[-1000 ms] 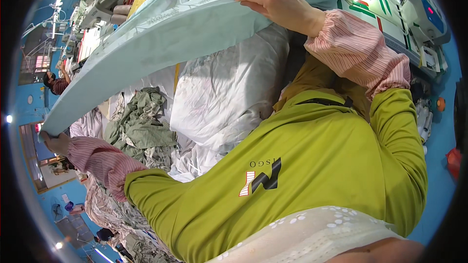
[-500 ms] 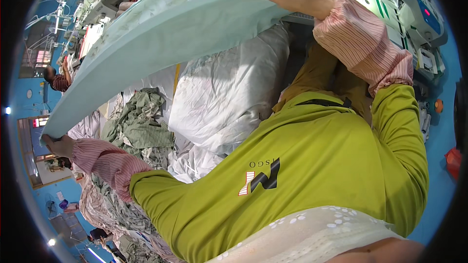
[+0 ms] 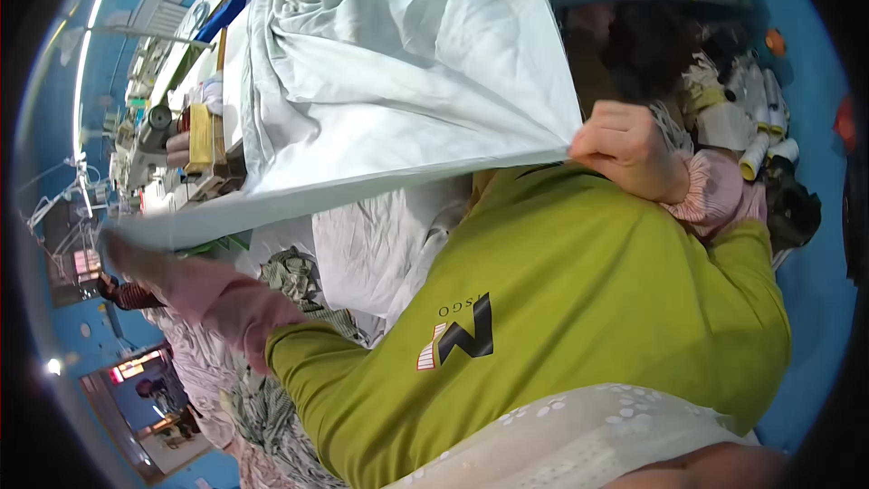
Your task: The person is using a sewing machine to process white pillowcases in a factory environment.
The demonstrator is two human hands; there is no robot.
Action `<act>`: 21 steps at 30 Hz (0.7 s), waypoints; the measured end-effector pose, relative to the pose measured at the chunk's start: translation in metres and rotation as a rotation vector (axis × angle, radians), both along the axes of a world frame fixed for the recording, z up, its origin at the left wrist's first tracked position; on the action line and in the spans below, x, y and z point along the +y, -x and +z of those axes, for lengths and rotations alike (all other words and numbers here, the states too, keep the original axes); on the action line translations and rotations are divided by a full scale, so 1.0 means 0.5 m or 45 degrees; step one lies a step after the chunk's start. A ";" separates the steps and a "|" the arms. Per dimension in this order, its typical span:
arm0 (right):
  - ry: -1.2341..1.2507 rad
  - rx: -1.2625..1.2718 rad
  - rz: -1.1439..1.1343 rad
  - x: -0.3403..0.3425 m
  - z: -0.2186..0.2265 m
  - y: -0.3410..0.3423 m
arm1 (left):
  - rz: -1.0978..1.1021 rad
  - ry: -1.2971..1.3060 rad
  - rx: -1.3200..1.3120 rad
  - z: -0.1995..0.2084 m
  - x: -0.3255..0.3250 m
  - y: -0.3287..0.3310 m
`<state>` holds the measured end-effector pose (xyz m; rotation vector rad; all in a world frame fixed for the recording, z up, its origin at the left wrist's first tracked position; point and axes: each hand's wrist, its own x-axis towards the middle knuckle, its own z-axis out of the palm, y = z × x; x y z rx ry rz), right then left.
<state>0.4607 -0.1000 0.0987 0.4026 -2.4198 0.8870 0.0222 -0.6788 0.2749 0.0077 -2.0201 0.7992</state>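
A large pale blue-white cloth (image 3: 389,81) spreads over the table in front of me, wrinkled toward the far side. Its near edge runs in a straight, taut band across my body. My right hand (image 3: 626,149) is closed on the near right corner of this cloth, close to my waist, and creases fan out from the grip. Far out at the left, my left hand (image 3: 136,261) holds the other end of the same edge; motion blurs its fingers. Pink striped sleeve covers are on both forearms.
Below the cloth lies a white fabric bundle (image 3: 380,244), beside a green striped cloth heap (image 3: 291,273). More crumpled fabric (image 3: 262,407) is piled at lower left. Thread cones (image 3: 759,140) stand at right. A sewing machine (image 3: 149,140) and another person (image 3: 127,294) are at far left.
My right hand has drawn the cloth's edge down toward my waist. The left hand has shifted slightly right. More of the cloth now lies across the table, and the view has turned.
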 end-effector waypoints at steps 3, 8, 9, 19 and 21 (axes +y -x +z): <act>0.376 -0.336 -0.180 0.010 -0.122 -0.053 | -0.984 -0.108 -0.280 -0.166 0.344 0.064; 0.656 -0.522 -0.268 0.035 -0.220 -0.084 | -1.863 -1.069 -1.298 -0.465 0.806 0.001; 0.649 -0.572 -0.274 0.040 -0.226 -0.087 | -1.758 -0.917 -1.323 -0.487 0.859 -0.007; 0.844 -0.754 -0.378 0.124 -0.237 -0.027 | -1.698 -0.880 -1.232 -0.558 1.001 0.027; 0.822 -0.782 -0.379 0.147 -0.237 -0.004 | -1.753 -0.921 -1.226 -0.562 1.015 0.051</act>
